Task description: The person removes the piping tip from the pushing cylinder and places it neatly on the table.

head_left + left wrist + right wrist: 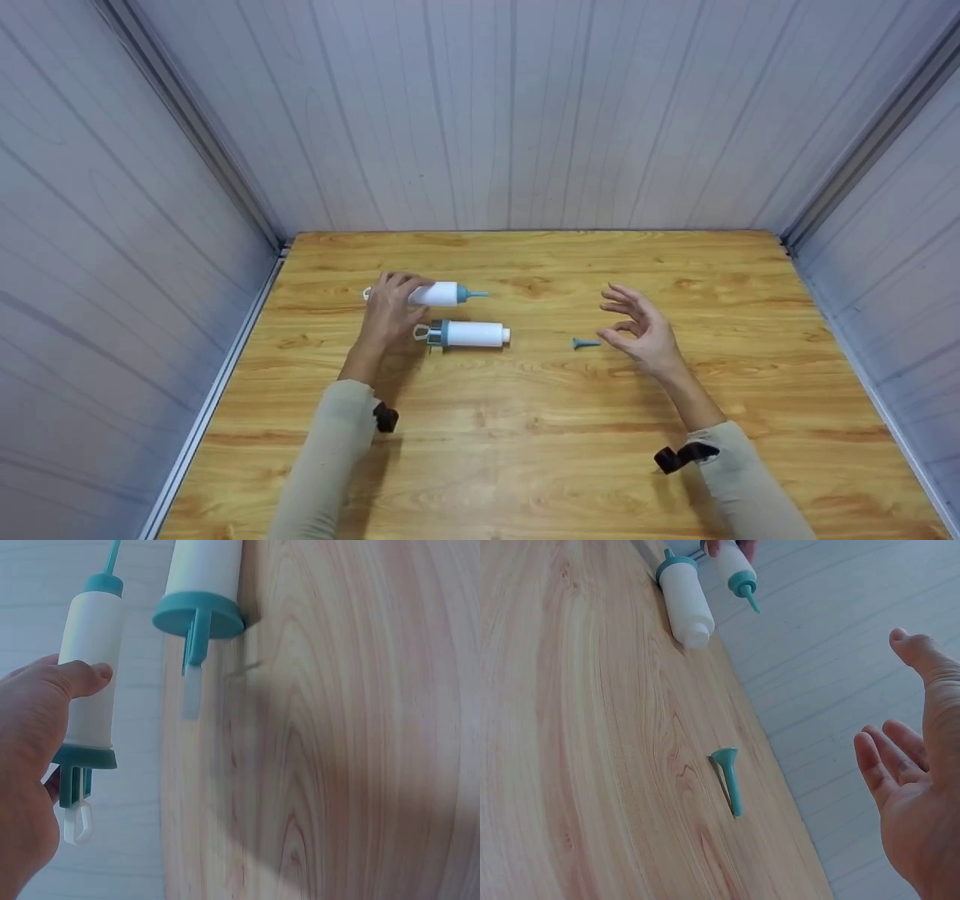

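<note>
1. Gripping the finished-looking, spouted white dispenser (442,293) in the left hand (388,306), left of centre.
2. Leaving the second dispenser (474,334) lying bare-tipped near centre, apparently unfinished.
3. Leaving the loose nozzle (586,343) on the tabletop (480,465), right of centre.
4. Hovering the empty right hand (646,337), fingers apart, farther right.

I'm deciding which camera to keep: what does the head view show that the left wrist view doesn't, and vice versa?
Only the head view: right hand, loose teal nozzle, sleeves. Only the left wrist view: teal flange on the held white tube. Both: left hand gripping that tube, a second tube beside it, and the wooden tabletop.
</note>
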A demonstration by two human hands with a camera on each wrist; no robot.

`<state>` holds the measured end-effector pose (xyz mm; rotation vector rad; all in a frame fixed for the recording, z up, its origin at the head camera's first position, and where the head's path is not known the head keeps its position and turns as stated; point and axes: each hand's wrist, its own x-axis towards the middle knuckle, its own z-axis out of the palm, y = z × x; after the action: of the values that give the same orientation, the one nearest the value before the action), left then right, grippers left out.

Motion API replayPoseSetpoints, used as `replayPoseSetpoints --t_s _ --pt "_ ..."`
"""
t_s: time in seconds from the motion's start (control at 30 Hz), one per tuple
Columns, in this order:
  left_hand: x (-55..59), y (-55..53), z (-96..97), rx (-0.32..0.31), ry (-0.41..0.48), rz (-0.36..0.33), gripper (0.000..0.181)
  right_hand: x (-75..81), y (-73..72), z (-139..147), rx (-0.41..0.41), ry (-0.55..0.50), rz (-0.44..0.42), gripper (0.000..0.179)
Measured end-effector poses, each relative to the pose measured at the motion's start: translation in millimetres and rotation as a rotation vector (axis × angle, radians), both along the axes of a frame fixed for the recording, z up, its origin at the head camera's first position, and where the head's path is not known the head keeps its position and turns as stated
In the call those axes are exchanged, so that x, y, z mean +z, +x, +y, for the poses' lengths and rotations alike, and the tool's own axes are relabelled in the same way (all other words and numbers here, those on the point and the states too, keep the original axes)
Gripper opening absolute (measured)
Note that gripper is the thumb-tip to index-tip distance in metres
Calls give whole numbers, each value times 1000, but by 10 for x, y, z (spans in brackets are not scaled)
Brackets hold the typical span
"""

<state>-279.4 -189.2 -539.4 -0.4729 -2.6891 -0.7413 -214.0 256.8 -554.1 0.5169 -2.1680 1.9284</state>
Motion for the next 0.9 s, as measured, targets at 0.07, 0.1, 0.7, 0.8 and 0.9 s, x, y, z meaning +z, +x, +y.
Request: replayPoseSetpoints --t_s 0.07,0.1,0.7,0.8,0.9 --pt "0 3 35 -12 1 11 42 -4 -14 -13 4 -5 2 74" --pt "-1 6 55 -18 2 18 42 -7 -21 -21 7 -6 0 74" --pt "157 151 417 -114 -34 65 40 1 44 -145 49 39 -9 72" --pt "207 198 455 -128 -51 54 40 -4 63 -164 52 45 -1 73" --pt "255 237 489 -150 -70 58 41 2 74 -188 67 41 25 72"
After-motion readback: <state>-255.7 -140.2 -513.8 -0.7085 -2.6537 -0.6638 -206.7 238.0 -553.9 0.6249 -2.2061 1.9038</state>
